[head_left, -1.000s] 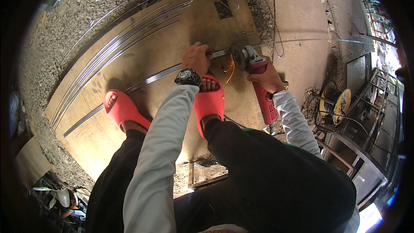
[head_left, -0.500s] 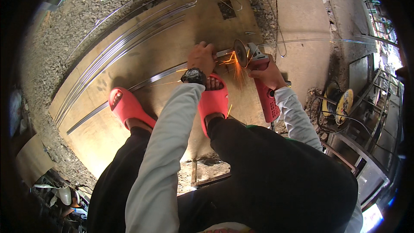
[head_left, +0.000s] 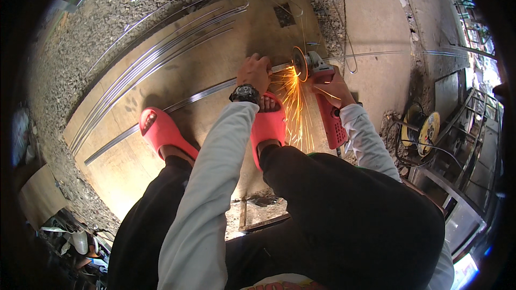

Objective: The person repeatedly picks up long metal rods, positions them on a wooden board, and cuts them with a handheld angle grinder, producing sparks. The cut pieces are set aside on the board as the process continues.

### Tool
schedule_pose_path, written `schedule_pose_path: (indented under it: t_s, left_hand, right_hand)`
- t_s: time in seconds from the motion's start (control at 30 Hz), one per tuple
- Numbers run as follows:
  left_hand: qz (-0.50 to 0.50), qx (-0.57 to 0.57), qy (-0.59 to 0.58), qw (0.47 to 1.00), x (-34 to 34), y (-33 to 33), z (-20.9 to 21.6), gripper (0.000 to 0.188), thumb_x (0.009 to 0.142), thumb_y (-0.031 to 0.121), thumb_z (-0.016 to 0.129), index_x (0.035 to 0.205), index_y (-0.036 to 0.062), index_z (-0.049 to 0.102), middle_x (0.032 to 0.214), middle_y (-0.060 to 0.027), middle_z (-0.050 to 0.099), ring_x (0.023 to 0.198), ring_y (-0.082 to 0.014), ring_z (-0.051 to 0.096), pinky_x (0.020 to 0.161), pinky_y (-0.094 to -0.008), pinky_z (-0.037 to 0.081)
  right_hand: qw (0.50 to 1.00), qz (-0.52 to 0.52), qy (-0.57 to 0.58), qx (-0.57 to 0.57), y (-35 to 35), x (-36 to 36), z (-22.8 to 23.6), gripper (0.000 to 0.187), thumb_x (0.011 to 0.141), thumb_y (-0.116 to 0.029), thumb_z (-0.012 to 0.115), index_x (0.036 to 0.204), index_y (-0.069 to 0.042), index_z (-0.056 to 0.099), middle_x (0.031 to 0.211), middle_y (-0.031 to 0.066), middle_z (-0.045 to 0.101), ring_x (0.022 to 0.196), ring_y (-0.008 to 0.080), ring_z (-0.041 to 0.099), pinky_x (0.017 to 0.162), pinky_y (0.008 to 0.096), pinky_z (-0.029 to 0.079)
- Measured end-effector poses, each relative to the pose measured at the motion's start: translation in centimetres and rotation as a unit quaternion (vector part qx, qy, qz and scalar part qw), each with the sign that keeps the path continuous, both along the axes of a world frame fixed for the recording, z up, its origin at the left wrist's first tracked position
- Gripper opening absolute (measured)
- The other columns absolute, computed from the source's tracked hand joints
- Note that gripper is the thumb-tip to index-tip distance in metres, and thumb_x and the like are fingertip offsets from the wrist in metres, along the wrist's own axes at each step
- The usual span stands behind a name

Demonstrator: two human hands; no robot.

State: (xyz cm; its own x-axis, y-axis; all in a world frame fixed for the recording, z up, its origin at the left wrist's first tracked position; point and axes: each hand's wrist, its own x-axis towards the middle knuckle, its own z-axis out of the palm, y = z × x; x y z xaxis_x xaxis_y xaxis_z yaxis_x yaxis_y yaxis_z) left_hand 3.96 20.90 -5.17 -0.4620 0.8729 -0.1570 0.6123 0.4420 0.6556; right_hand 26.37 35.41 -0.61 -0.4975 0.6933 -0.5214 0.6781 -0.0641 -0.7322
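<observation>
My left hand (head_left: 255, 72) presses down on a long thin steel rod (head_left: 177, 103) that lies across a plywood board (head_left: 215, 48). A black watch sits on that wrist. My right hand (head_left: 334, 88) grips a red angle grinder (head_left: 325, 102). Its disc (head_left: 299, 63) meets the rod just right of my left hand. Orange sparks (head_left: 293, 107) spray back toward my feet. I crouch in red sandals, the right one (head_left: 267, 124) close to the rod and the left one (head_left: 161, 134) further left along it.
More steel rods (head_left: 156, 59) lie in a bundle along the board's far side. Gravel (head_left: 64, 75) surrounds the board. A concrete strip (head_left: 371, 27) runs to the right. Cable reels (head_left: 422, 129) and metal frames (head_left: 462, 123) stand at the right.
The grinder disc has come down onto the rod and sparks now fly. Both hands stay in much the same place.
</observation>
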Motion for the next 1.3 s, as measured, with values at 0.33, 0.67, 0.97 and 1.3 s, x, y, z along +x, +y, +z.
schedule_pose_path:
  t_s: [0.33,0.67,0.97,1.3]
  left_hand:
    - [-0.021,0.027,0.007,0.999,0.0,0.3,0.0,0.01,0.081,0.008,0.069,0.091,0.011,0.066,0.101,-0.0105,0.062,0.101,-0.0334,0.061,0.086,-0.045,0.052]
    - [-0.007,0.054,0.004,0.999,0.5,-0.1,0.0,0.005,0.085,0.009,0.067,0.09,0.0112,0.067,0.1,-0.0115,0.062,0.1,-0.0359,0.062,0.084,-0.0471,0.052]
    - [-0.013,0.04,0.032,0.999,-0.2,-0.6,-0.1,0.012,0.082,0.01,0.069,0.094,0.0097,0.066,0.101,-0.0116,0.061,0.102,-0.0337,0.06,0.087,-0.0462,0.052]
    - [-0.013,0.018,0.019,1.0,-0.7,-0.8,-0.5,0.019,0.085,0.013,0.07,0.104,0.0079,0.069,0.106,-0.0147,0.063,0.104,-0.0383,0.061,0.09,-0.0475,0.051]
  right_hand:
    - [0.999,0.014,-0.037,-0.001,0.4,2.9,-2.3,0.099,0.063,-0.033,0.092,0.139,0.003,0.039,0.12,0.017,0.065,0.111,0.0266,0.064,0.098,0.0369,0.051]
    - [1.0,0.003,-0.005,0.017,0.2,2.3,-2.0,0.075,0.066,-0.016,0.088,0.125,-0.001,0.044,0.106,0.0104,0.062,0.089,0.0188,0.063,0.079,0.0339,0.056]
    - [0.999,0.02,-0.035,0.002,-0.2,-0.1,-0.3,0.088,0.064,-0.023,0.091,0.133,0.002,0.041,0.111,0.0123,0.065,0.095,0.0215,0.065,0.086,0.035,0.055]
    - [0.996,0.031,-0.069,0.042,-1.5,1.3,0.8,0.089,0.064,-0.021,0.091,0.134,0.002,0.041,0.115,0.0161,0.066,0.103,0.0271,0.066,0.091,0.0381,0.054]
